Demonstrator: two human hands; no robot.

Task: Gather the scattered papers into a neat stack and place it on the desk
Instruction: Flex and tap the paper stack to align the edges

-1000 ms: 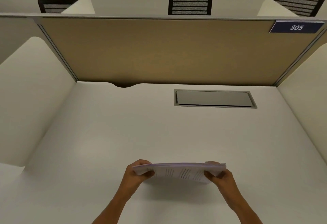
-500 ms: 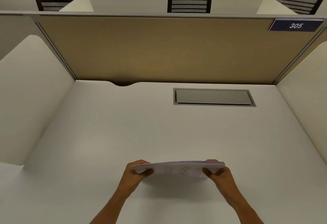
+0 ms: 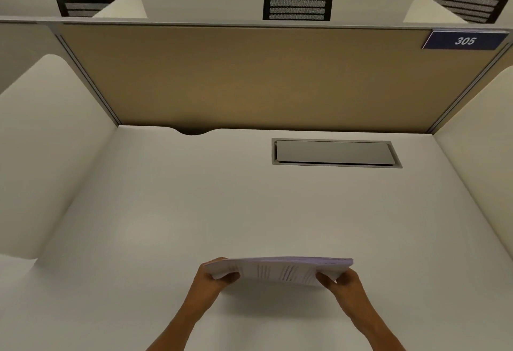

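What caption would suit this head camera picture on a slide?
Both hands, left hand and right hand, hold a paper stack above the desk.

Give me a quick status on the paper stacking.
Left hand and right hand grip the paper stack by its ends. Stack above desk. Nothing beneath it.

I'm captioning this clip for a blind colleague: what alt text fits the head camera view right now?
Two hands, left hand and right hand, grip the ends of a stack of printed papers held just above a white desk. Behind it are a closed grey cable hatch, a tan partition with a 305 sign, and three black chair backs.
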